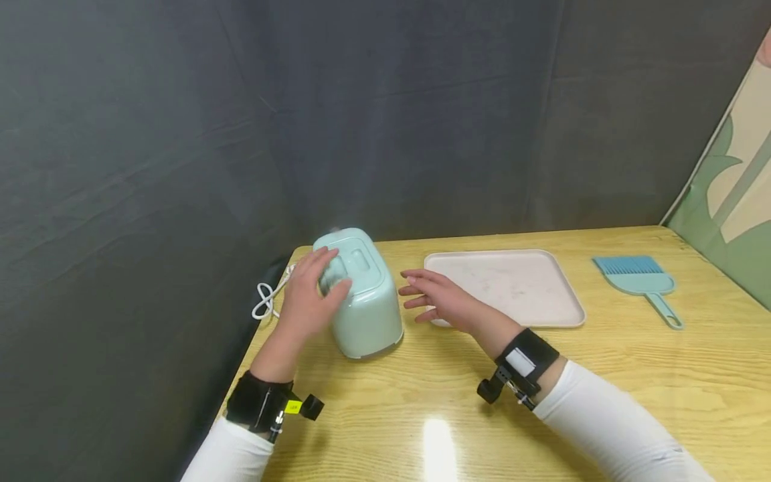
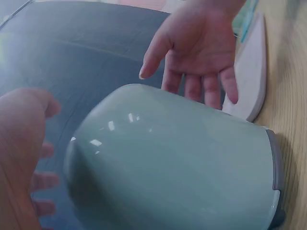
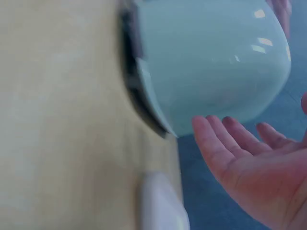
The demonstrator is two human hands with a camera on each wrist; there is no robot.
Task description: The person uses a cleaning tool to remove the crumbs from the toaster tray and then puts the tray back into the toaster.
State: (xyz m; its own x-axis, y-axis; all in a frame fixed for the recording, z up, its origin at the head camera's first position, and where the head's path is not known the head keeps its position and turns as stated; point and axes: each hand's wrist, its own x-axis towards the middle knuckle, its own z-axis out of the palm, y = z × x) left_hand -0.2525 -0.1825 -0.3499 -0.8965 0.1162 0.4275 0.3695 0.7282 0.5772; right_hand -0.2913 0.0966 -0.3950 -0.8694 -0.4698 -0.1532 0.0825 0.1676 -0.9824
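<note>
A glossy mint-green toaster (image 1: 369, 321) with a lid (image 1: 355, 261) on its top stands at the left of the wooden table. My left hand (image 1: 310, 291) hovers at the lid's left side, thumb and fingers spread apart. To the right of the toaster is my right hand (image 1: 436, 298), its fingers extended toward the toaster's side and the palm turned to it. In the left wrist view the toaster body (image 2: 182, 158) lies between both hands. The right wrist view has the right fingertips (image 3: 200, 125) close by the toaster's wall.
A pale tray (image 1: 512, 281) lies right of the toaster, partly behind my right hand. Farther right is a blue brush (image 1: 638, 278) with a handle. A looped white cord (image 1: 265, 301) lies at the left table edge. A dark curtain (image 1: 421, 120) hangs behind the table.
</note>
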